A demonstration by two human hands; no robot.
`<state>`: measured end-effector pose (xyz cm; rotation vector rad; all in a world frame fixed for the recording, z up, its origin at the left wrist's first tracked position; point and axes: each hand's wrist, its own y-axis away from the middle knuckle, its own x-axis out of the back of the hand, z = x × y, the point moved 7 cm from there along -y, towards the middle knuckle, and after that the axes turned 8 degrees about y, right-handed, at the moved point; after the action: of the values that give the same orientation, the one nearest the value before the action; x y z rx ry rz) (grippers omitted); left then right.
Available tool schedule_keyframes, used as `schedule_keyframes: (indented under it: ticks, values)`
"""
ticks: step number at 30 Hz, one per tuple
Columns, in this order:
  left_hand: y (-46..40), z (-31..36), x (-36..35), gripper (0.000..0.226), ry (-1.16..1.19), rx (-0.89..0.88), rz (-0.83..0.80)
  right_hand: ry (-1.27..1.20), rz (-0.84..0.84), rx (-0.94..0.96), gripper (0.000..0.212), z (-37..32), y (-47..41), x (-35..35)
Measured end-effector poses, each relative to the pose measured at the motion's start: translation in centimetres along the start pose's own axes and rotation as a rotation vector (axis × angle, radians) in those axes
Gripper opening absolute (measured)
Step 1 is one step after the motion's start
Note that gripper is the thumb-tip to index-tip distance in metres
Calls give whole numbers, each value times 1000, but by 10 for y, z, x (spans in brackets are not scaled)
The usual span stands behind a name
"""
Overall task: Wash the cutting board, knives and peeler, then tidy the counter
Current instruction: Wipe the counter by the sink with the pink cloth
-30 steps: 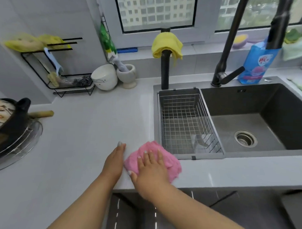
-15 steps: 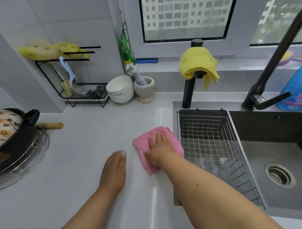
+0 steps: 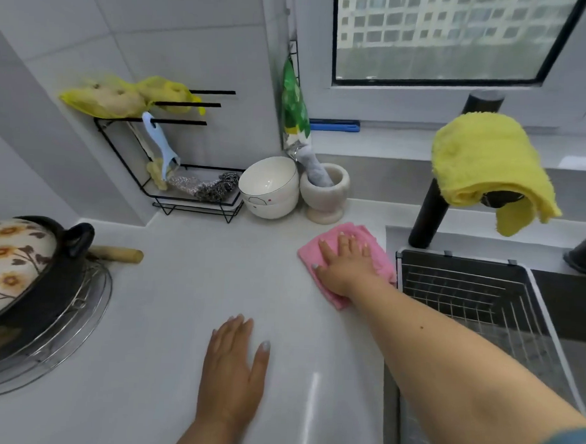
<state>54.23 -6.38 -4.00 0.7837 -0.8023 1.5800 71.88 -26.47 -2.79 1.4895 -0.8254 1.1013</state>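
My right hand (image 3: 344,266) presses flat, fingers spread, on a pink cloth (image 3: 377,254) lying on the white counter (image 3: 182,301), close to the left edge of the sink. My left hand (image 3: 234,366) rests flat on the counter nearer to me, fingers straight, holding nothing. A blue peeler (image 3: 160,144) hangs on the black wire rack (image 3: 192,201) at the back left. No cutting board or knives are in view.
A white bowl (image 3: 269,187) and a stone mortar with pestle (image 3: 324,189) stand just beyond the cloth. A wire basket (image 3: 465,294) sits in the sink at right. A yellow cloth (image 3: 486,162) hangs on a black tap. A flowered pot (image 3: 21,272) stands at left.
My right hand has pushed the pink cloth away from me along the counter, from the front edge toward the bowl and mortar. My left hand stayed flat on the counter.
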Motion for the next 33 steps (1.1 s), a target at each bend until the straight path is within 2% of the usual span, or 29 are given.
schedule_keyframes:
  ticks: [3, 6, 9, 12, 13, 15, 18, 21, 27, 30, 33]
  values:
    - [-1, 1, 1, 85, 7, -1, -17, 23, 52, 148, 60, -46, 1, -3]
    - [0, 2, 8, 82, 62, -13, 42, 50, 91, 331, 58, -90, 34, -17]
    - [1, -1, 21, 75, 327, 85, 95, 78, 104, 504, 56, -102, 87, -35]
    - [6, -14, 40, 72, 577, 198, 183, 130, 75, 567, 58, -78, 124, -43]
    - [10, -21, 46, 67, 563, 211, 205, 146, 60, 567, 62, -68, 130, -43]
    - [20, -38, 58, 63, 380, 186, 213, 182, 48, 522, 66, -46, 128, -39]
    - [33, -72, 69, 77, 123, 188, 186, 176, 73, 329, 73, -14, 97, -25]
    - [40, -89, 72, 82, 87, 230, 182, 147, 74, 198, 60, -8, 55, -15]
    - [40, -91, 68, 78, 63, 219, 193, 71, 5, 146, 60, -74, -1, -1]
    - [40, -93, 68, 84, 61, 198, 206, 73, -3, 234, 59, -131, -12, 3]
    - [39, -91, 70, 70, 76, 193, 228, 123, -2, 363, 58, -187, -3, -2]
